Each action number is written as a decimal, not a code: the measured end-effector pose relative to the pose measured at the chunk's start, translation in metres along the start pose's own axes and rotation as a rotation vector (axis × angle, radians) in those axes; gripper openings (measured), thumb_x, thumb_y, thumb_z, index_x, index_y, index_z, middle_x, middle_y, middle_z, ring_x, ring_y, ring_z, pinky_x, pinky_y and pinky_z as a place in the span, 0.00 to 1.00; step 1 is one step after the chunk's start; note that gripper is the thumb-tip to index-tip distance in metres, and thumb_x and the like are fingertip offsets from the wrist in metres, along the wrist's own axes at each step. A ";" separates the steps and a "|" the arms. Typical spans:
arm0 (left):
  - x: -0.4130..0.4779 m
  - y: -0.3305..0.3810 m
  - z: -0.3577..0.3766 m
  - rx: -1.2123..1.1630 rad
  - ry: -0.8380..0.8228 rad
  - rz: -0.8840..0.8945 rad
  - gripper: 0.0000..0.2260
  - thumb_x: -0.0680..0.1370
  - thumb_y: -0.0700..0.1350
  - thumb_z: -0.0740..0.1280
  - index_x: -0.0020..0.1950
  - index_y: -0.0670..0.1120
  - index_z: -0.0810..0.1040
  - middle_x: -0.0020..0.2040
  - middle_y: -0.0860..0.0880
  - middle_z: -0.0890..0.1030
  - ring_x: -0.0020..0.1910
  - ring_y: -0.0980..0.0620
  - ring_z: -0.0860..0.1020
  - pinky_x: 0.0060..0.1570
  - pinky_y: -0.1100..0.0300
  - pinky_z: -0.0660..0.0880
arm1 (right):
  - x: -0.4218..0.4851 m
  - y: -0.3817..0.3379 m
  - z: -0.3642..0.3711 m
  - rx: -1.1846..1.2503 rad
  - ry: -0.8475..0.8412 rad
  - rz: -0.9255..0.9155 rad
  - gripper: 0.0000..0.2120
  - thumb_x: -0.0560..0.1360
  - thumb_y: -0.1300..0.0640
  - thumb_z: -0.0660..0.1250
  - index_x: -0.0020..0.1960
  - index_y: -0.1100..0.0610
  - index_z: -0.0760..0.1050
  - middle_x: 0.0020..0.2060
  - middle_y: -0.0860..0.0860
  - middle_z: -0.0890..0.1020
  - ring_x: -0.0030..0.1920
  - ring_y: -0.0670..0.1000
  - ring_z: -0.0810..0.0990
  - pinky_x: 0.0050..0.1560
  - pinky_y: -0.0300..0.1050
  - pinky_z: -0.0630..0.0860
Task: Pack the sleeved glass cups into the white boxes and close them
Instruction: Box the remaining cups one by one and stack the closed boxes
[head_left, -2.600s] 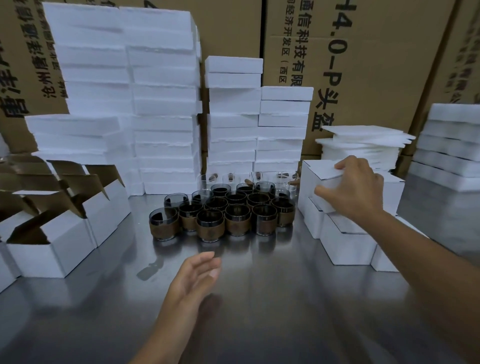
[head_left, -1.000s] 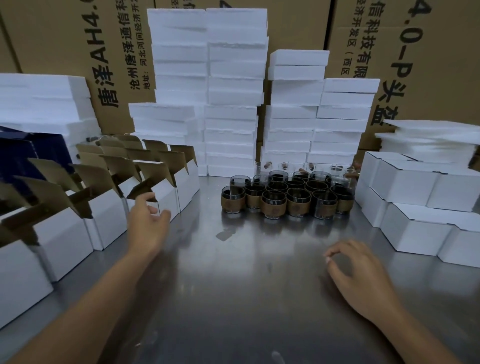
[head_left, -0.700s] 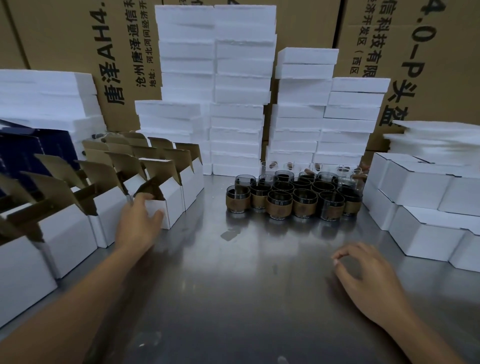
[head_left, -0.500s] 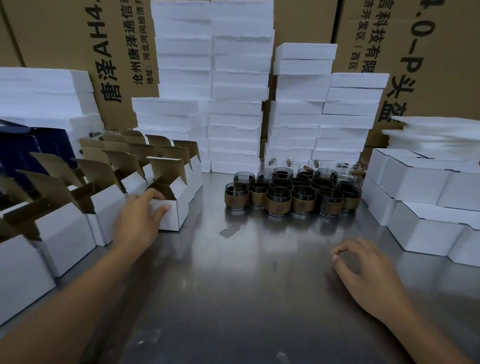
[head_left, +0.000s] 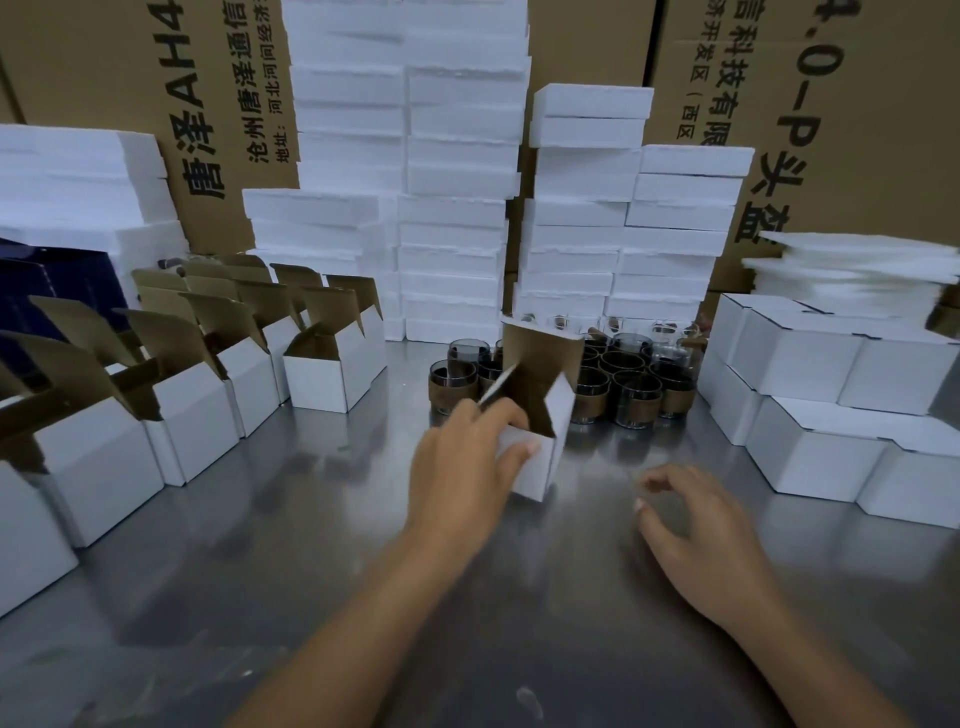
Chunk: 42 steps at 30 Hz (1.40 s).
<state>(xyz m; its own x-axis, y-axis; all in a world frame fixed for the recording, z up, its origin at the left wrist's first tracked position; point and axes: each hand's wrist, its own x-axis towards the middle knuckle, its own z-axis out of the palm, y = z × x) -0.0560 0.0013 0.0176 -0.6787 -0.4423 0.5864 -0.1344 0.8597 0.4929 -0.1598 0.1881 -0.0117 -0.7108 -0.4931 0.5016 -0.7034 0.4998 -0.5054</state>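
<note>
White box (head_left: 537, 467) | moved from left row (head_left: 317, 387) to centre | left hand (head_left: 457, 478) grip holds it | right hand (head_left: 696, 530) grip slack, empty

- An open white box (head_left: 537, 460), brown inside, is sitting slightly tilted in the middle of the scene with its lid flap sticking up; the left hand (head_left: 462, 467) is gripping its near side.
- The sleeved glass cups (head_left: 631, 384) are standing upright in a tight cluster just behind that box, each wearing a brown band around its lower half.
- More open boxes (head_left: 322, 379) are standing in rows at the left, flaps raised.
- Closed boxes (head_left: 800, 358) are sitting stacked at the right.
</note>
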 end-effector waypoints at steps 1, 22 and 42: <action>-0.002 0.005 0.005 0.010 -0.012 0.017 0.04 0.77 0.54 0.64 0.51 0.59 0.72 0.45 0.54 0.70 0.44 0.50 0.74 0.41 0.58 0.68 | -0.001 0.000 0.000 0.031 0.002 0.010 0.10 0.72 0.62 0.70 0.52 0.53 0.76 0.46 0.45 0.77 0.53 0.49 0.76 0.51 0.39 0.65; -0.007 0.032 0.037 -0.105 -0.101 0.193 0.12 0.78 0.51 0.64 0.60 0.54 0.73 0.41 0.59 0.66 0.42 0.59 0.69 0.40 0.65 0.65 | 0.008 -0.001 0.013 0.316 -0.062 0.016 0.32 0.74 0.51 0.67 0.74 0.46 0.56 0.69 0.44 0.67 0.68 0.45 0.68 0.66 0.45 0.68; 0.085 -0.028 0.081 -0.192 -0.289 -0.280 0.21 0.78 0.43 0.65 0.69 0.56 0.68 0.63 0.44 0.65 0.47 0.52 0.71 0.58 0.64 0.64 | 0.013 0.014 0.019 0.085 -0.101 0.041 0.41 0.71 0.40 0.67 0.74 0.40 0.44 0.73 0.42 0.60 0.71 0.47 0.62 0.68 0.46 0.63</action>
<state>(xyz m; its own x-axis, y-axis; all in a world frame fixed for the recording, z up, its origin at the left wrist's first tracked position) -0.1685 -0.0400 0.0017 -0.8128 -0.5381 0.2231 -0.2238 0.6421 0.7332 -0.1794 0.1754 -0.0254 -0.7325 -0.5447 0.4082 -0.6682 0.4611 -0.5838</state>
